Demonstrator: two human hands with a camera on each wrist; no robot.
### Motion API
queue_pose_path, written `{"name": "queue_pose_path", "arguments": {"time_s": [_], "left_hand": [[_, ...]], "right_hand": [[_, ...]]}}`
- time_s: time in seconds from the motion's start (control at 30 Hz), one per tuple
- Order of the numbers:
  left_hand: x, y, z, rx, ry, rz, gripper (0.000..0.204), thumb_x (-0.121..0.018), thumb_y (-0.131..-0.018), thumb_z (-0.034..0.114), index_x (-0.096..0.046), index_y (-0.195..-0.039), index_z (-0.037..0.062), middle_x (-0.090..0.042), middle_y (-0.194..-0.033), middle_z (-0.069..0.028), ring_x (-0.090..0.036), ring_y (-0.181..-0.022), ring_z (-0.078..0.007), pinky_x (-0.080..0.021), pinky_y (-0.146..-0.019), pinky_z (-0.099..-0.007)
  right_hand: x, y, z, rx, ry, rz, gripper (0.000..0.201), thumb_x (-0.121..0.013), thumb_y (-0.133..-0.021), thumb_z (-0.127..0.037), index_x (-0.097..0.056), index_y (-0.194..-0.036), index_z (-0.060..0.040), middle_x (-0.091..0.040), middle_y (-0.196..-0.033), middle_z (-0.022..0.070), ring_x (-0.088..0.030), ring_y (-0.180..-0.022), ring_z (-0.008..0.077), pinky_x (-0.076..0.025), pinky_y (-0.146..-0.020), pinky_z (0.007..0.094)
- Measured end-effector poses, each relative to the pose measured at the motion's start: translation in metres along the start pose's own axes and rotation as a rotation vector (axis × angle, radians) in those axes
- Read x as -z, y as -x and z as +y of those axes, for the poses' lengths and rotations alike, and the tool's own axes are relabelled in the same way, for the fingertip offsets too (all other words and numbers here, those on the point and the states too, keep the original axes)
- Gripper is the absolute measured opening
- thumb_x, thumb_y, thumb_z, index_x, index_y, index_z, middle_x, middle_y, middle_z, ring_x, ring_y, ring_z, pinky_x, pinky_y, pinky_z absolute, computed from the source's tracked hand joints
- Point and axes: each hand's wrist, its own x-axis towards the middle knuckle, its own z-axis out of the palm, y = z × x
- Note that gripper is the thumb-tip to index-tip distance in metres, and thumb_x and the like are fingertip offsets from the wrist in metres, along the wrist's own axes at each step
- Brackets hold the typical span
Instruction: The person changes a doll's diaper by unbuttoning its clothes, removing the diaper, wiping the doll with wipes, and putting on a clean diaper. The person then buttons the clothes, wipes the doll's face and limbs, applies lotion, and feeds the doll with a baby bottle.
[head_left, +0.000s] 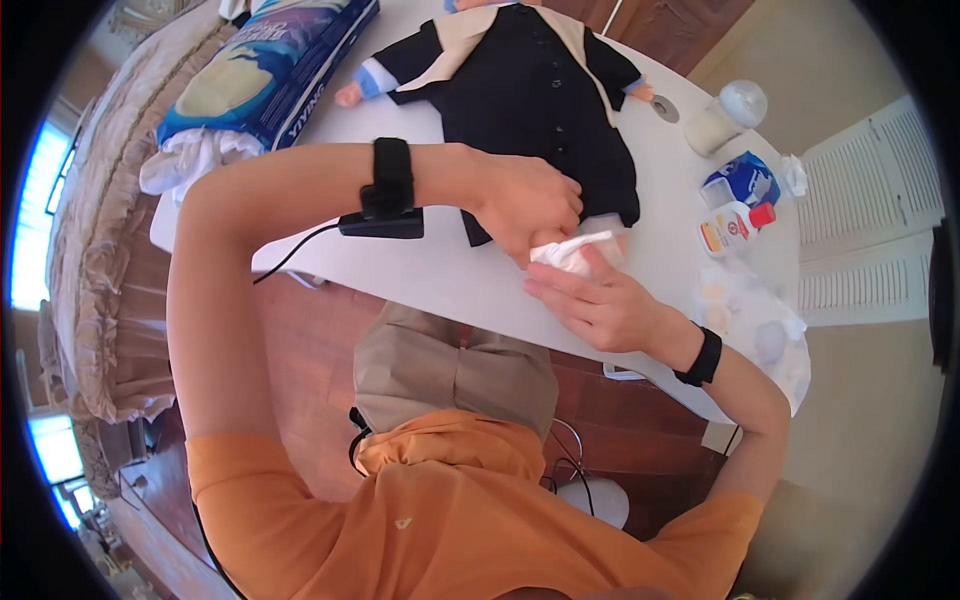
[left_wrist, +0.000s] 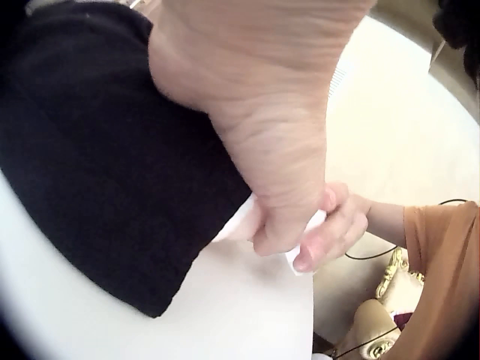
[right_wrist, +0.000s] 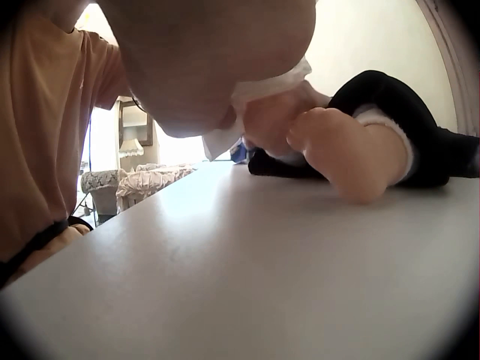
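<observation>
A doll in a black outfit (head_left: 540,100) with cream panels lies on its back on the white table (head_left: 400,270). My left hand (head_left: 530,205) curls around one of the doll's lower legs, near the foot, just past the trouser hem. The right hand (head_left: 605,310) pinches a thin, crumpled white cloth (head_left: 575,252) against that foot, which is mostly hidden by cloth and fingers. In the right wrist view, the doll's other foot (right_wrist: 349,154) is bare, with a white cuff at the ankle. The left wrist view shows the black trouser leg (left_wrist: 120,150) beside my left hand.
To the right stand a bottle of pale powder (head_left: 720,120), a blue pack (head_left: 745,182) and a small white bottle with a red cap (head_left: 735,228). A clear plastic bag (head_left: 765,330) hangs over the right edge. A large blue package (head_left: 265,75) lies at the back left.
</observation>
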Motion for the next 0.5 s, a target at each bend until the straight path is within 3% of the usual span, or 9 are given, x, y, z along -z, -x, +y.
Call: {"name": "queue_pose_path", "arguments": {"time_s": [0.1,0.27,0.33,0.37,0.43,0.47,0.5], "left_hand": [[0.006,0.001,0.0,0.058,0.053,-0.045,0.028,-0.068,-0.052,0.022,-0.055,-0.068,0.0031,-0.052,-0.07,-0.0073,-0.049,-0.076,-0.0254,-0.042,-0.062,-0.035],[0.013,0.006,0.005,0.13,0.211,0.045,0.024,-0.067,-0.054,0.018,-0.056,-0.068,0.0041,-0.052,-0.068,-0.0058,-0.049,-0.072,-0.0244,-0.042,-0.06,-0.034],[0.011,0.008,0.006,0.111,0.197,0.036,0.023,-0.067,-0.054,0.019,-0.056,-0.069,0.0043,-0.052,-0.068,-0.006,-0.049,-0.072,-0.0245,-0.042,-0.059,-0.034],[0.01,0.008,0.005,0.094,0.181,0.031,0.023,-0.067,-0.055,0.019,-0.056,-0.069,0.0045,-0.052,-0.068,-0.0061,-0.049,-0.072,-0.0246,-0.042,-0.059,-0.0341],[0.009,0.009,0.005,0.077,0.167,0.045,0.023,-0.067,-0.055,0.019,-0.056,-0.069,0.0045,-0.052,-0.069,-0.0063,-0.049,-0.072,-0.0247,-0.042,-0.059,-0.0342],[0.009,0.009,0.006,0.06,0.154,0.058,0.023,-0.067,-0.056,0.019,-0.055,-0.07,0.0046,-0.053,-0.069,-0.0064,-0.05,-0.072,-0.0248,-0.042,-0.059,-0.0343],[0.009,0.009,0.007,0.06,0.157,0.056,0.023,-0.067,-0.056,0.019,-0.055,-0.07,0.0046,-0.053,-0.069,-0.0064,-0.05,-0.072,-0.0248,-0.042,-0.059,-0.0343]], "right_hand": [[-0.003,0.012,0.003,0.014,0.067,-0.01,0.022,-0.051,-0.069,-0.006,-0.061,-0.085,0.004,-0.056,-0.105,0.0095,-0.045,-0.111,0.0176,-0.028,-0.097,0.0422],[0.003,0.03,0.006,0.069,0.01,-0.065,0.024,-0.049,-0.069,-0.008,-0.059,-0.087,0.0064,-0.055,-0.106,0.0114,-0.046,-0.109,0.0186,-0.031,-0.096,0.0422],[0.004,0.036,0.008,-0.1,-0.092,-0.08,0.027,-0.051,-0.065,-0.002,-0.057,-0.09,0.007,-0.055,-0.105,0.0136,-0.049,-0.105,0.0219,-0.037,-0.09,0.0414],[0.005,0.035,0.011,-0.1,-0.091,-0.079,0.027,-0.051,-0.065,-0.002,-0.057,-0.09,0.007,-0.055,-0.105,0.0136,-0.049,-0.105,0.0219,-0.037,-0.09,0.0414],[0.008,0.031,0.016,-0.399,-0.253,0.145,0.03,-0.049,-0.064,0.005,-0.056,-0.093,0.0061,-0.055,-0.103,0.0146,-0.052,-0.1,0.0265,-0.043,-0.084,0.0366],[0.009,0.026,0.014,-0.4,-0.255,0.145,0.03,-0.049,-0.064,0.005,-0.056,-0.093,0.0061,-0.055,-0.103,0.0146,-0.052,-0.1,0.0265,-0.043,-0.084,0.0366],[0.01,0.016,0.009,-0.643,-0.451,0.298,0.031,-0.046,-0.066,0.007,-0.056,-0.095,0.0051,-0.055,-0.102,0.0151,-0.053,-0.097,0.027,-0.044,-0.082,0.0336]]}}
